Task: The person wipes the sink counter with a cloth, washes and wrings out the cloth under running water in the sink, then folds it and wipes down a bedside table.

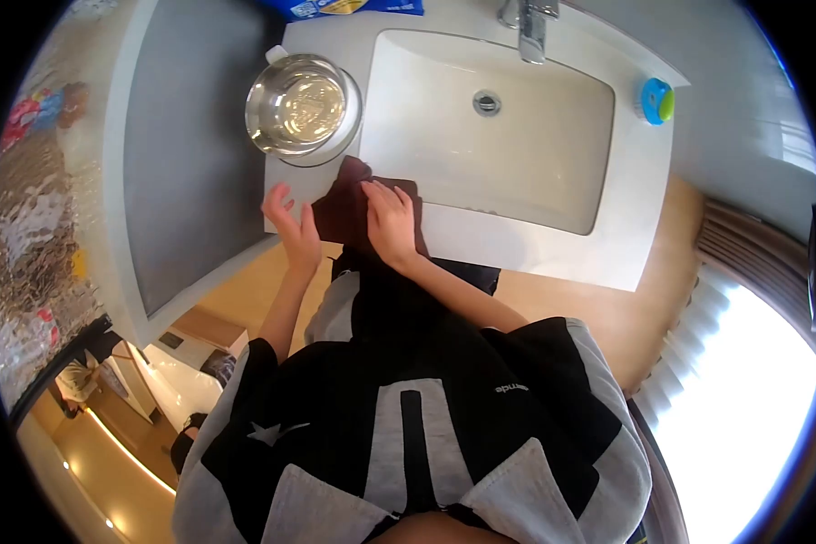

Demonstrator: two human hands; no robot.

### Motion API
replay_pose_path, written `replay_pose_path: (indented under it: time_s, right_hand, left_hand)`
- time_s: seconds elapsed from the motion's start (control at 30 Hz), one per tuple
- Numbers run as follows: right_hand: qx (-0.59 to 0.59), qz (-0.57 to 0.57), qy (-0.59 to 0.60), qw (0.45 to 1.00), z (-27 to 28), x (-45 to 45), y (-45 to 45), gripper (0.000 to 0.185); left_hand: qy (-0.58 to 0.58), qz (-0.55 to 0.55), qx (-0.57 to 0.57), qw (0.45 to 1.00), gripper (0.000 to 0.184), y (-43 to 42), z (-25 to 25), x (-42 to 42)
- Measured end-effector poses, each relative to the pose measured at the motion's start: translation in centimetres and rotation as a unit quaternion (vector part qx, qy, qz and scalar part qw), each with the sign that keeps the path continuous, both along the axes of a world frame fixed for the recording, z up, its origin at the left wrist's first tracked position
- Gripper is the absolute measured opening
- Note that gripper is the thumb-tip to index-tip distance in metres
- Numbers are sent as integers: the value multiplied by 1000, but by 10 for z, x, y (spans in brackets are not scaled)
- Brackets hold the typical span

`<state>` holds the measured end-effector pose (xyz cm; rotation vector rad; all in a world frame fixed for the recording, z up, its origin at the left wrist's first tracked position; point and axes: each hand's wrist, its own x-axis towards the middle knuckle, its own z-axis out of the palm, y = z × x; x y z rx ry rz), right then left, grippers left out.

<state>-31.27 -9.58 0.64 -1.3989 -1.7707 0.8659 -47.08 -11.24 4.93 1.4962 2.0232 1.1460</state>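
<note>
A dark brown cloth lies bunched over the front edge of the white counter, left of the basin, with part of it hanging down. My right hand rests on top of the cloth, palm down, its fingers stretched over it. Just left of the cloth is my left hand, open, with thumb and fingers apart and nothing in them. Its thumb comes close to the cloth's left edge; I cannot tell whether they touch. Behind both hands stands a clear bowl on a white round base.
The white sink basin has a drain and a chrome faucet at its back. A blue and green round item sits at the right. A blue package lies behind. A grey panel borders the counter's left.
</note>
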Motion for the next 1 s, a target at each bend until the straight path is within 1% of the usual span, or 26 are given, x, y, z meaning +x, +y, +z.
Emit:
replay_pose_path:
  time_s: [0.07,0.1,0.17,0.27,0.33,0.43,0.5,0.53,0.63,0.67,0.77,0.8,0.9,0.93,1.0]
  right_hand:
    - [-41,-30,44,998,-2,-5,5,28]
    - [-93,-21,72,993,-2,-4,10,26]
    - [-131,-55,111,984,3,-7,18,25]
    - [-179,-101,193,960,13,-8,34,25]
    - [-192,-138,234,943,-1,-5,47,25]
    - [-330,-208,369,844,-17,-2,58,30]
    - [-344,-198,391,831,-13,-7,66,32]
    - [-349,-191,403,824,-8,-11,74,33]
    - [-333,-188,412,827,4,-25,102,36]
    - [-316,-174,401,842,9,-27,109,39]
    - [-274,-147,308,899,-7,-39,126,42]
    - [-243,-155,295,911,-6,-41,128,41]
    - [-157,-115,168,966,0,-36,126,36]
    - [-74,-114,147,980,0,-38,126,26]
    - [-69,-71,94,991,4,-33,129,21]
  left_hand:
    - [-100,66,-12,993,42,23,5,-21]
    - [-157,78,-50,983,42,36,6,-33]
    - [-273,103,-129,948,42,53,8,-53]
    - [-295,116,-200,927,39,65,7,-68]
    - [-339,103,-240,904,39,63,4,-76]
    - [-423,50,-276,861,43,68,2,-82]
    - [-461,16,-286,840,48,71,4,-81]
    - [-449,19,-273,851,53,76,5,-79]
    - [-416,26,-273,867,55,88,-4,-82]
    - [-412,39,-268,870,55,89,-7,-83]
    - [-409,27,-264,873,51,91,-7,-89]
    - [-414,30,-254,873,46,92,-12,-93]
    - [-399,44,-250,881,43,92,-21,-95]
    - [-392,48,-235,888,39,91,-17,-90]
    - [-386,38,-217,896,35,91,-19,-92]
